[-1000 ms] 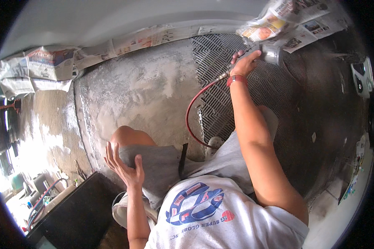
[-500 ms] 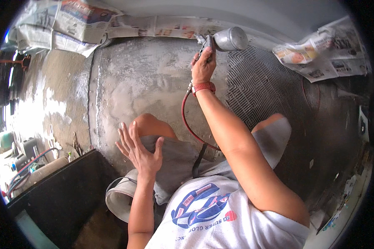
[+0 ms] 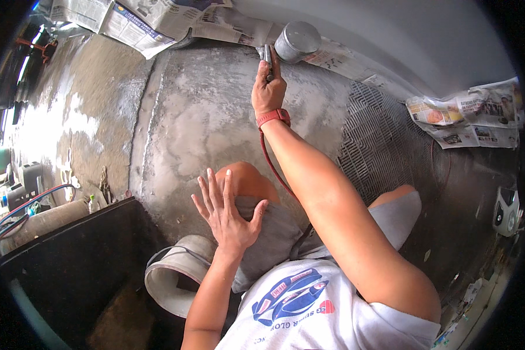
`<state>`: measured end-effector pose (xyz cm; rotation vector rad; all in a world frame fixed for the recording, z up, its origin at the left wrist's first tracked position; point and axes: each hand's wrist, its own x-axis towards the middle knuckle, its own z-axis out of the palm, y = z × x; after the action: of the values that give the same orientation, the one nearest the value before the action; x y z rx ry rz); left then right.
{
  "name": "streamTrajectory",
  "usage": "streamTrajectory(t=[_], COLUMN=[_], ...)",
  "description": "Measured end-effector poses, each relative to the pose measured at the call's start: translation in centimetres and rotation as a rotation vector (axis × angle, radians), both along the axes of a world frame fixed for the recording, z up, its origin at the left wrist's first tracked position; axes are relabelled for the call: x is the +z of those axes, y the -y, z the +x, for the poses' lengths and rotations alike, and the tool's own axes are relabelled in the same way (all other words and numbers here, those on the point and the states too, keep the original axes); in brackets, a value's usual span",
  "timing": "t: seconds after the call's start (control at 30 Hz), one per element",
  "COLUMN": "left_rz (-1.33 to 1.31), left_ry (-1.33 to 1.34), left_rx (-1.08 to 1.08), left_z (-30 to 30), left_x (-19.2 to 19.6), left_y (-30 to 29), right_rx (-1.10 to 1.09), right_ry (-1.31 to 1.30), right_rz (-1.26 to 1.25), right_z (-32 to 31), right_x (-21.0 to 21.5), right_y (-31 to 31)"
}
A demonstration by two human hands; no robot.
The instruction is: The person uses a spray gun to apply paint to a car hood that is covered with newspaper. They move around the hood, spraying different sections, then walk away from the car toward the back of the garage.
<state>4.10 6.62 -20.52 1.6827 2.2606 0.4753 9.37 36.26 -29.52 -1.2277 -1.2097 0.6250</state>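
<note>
At the top middle, my right hand [image 3: 268, 90] is wrapped round a spray gun with a silver metal cup [image 3: 298, 42]. The gun is close to a smooth grey panel [image 3: 402, 44] with newspaper along its lower edge. A red hose [image 3: 273, 165] runs from near my right wrist down behind the forearm. My left hand [image 3: 232, 221] holds nothing. Its fingers are spread, palm down, over or against my bent knee [image 3: 252, 182]; contact is unclear.
A white bucket [image 3: 197, 246] leans by my left forearm, next to a dark box-like panel [image 3: 70, 251]. Newspaper sheets [image 3: 143, 32] hang at upper left, more at right. A ridged mat [image 3: 373, 137] lies on the concrete floor [image 3: 192, 116]. Hoses and bottles stand at far left.
My right hand has moved the spray gun left and slightly up along the panel. My left hand stays open and appears a little further right as the view shifts.
</note>
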Motion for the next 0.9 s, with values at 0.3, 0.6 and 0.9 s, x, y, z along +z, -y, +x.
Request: streamTrajectory(t=[0.3, 0.6, 0.9], left_rz=[0.016, -0.012, 0.001], left_ry=[0.000, -0.027, -0.056], left_rx=[0.010, 0.037, 0.054], left_z=[-1.4, -2.6, -2.9], left_x=[0.2, -0.7, -1.5], left_y=[-0.7, -2.1, -2.9], right_rx=[0.180, 0.096, 0.279], right_ry=[-0.235, -0.311, -0.362], right_rz=[-0.153, -0.164, -0.057], right_z=[-1.1, 0.1, -0.3], right_x=[2.7, 5.9, 9.7], right_y=[-0.2, 3.4, 1.6])
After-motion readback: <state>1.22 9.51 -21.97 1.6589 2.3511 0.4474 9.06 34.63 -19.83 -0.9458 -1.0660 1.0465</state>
